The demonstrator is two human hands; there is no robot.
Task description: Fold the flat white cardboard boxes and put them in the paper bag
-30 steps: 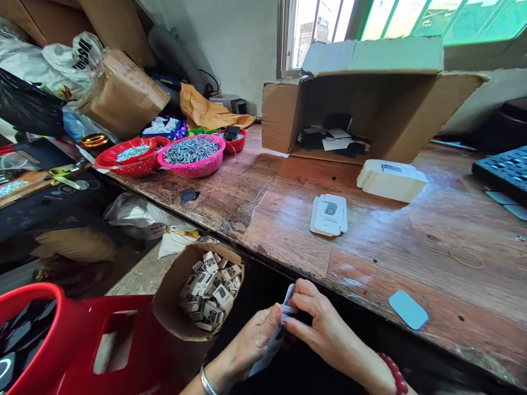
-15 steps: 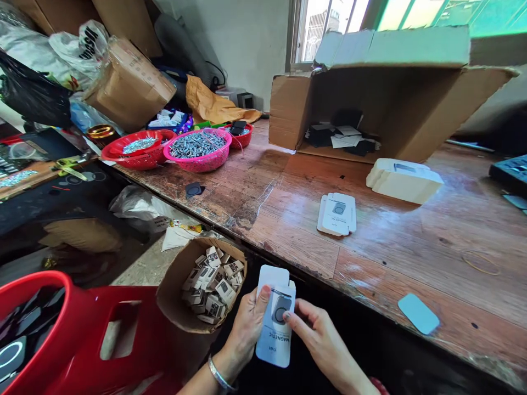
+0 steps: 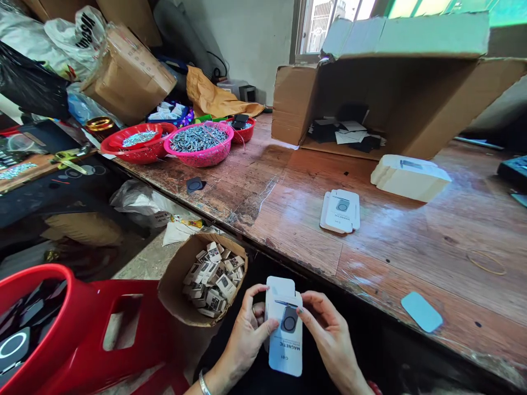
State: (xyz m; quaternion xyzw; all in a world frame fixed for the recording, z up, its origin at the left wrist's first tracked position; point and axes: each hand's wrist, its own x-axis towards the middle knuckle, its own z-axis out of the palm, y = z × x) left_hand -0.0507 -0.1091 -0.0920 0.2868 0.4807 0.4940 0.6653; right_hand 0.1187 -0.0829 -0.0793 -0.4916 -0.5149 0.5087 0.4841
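Between my hands, over my lap, is a small white carton (image 3: 285,348) printed with "MAGNETIC" and a picture of a dark device, its top flap standing up. My left hand (image 3: 247,329) grips its left side, thumb on the front face. Fingers of my right hand (image 3: 327,329) pinch its upper right edge near the flap. On the bench ahead lies a small stack of flat cartons (image 3: 341,211) with the same print. A larger stack of cartons (image 3: 411,178) sits behind it to the right.
An open cardboard box (image 3: 206,282) of small finished-looking boxes stands low at left, beside a red plastic stool (image 3: 135,291). Pink basket (image 3: 200,158) of metal parts, a big carton (image 3: 294,109) and a pale rounded card (image 3: 422,311) are on the wooden bench (image 3: 304,247).
The carton has moved slightly right and down in the view. My left thumb has slid lower on its front, and my right fingers have shifted up toward its top edge.
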